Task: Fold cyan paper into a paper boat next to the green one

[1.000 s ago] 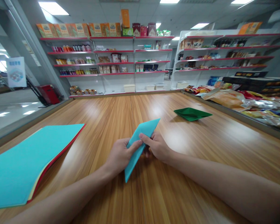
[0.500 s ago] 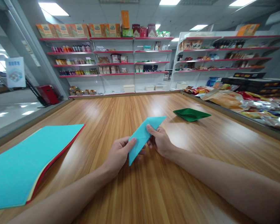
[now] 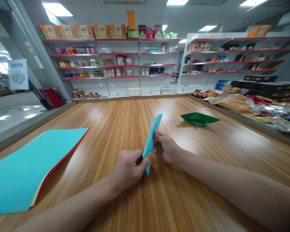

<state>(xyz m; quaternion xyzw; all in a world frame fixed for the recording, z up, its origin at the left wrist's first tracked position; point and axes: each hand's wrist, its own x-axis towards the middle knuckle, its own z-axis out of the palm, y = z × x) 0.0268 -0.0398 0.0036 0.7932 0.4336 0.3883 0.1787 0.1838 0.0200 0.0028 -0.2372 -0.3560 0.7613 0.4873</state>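
Note:
A folded piece of light blue paper [image 3: 150, 141] is held up over the middle of the wooden table, turned nearly edge-on to me. My left hand [image 3: 129, 166] pinches its lower end, thumb on the near side. On its right side, my right hand [image 3: 166, 146] is closed on the paper's middle, with some fingertips hidden behind it. Beyond my right hand, a folded green paper boat [image 3: 199, 119] rests on the table. To the left lies a stack of coloured paper sheets [image 3: 36, 161], light blue on top, with yellow and red edges showing below.
The wooden table [image 3: 106, 119] has a raised border. Packaged snacks [image 3: 236, 104] and black boxes [image 3: 268, 88] are heaped along its right side. Shelves [image 3: 118, 39] with goods stand behind it. A red box-like object [image 3: 50, 97] stands on the floor at left.
The folded blue paper has been turned from showing its broad face to nearly edge-on. My left hand has moved slightly right and rolled over with it; both hands keep hold.

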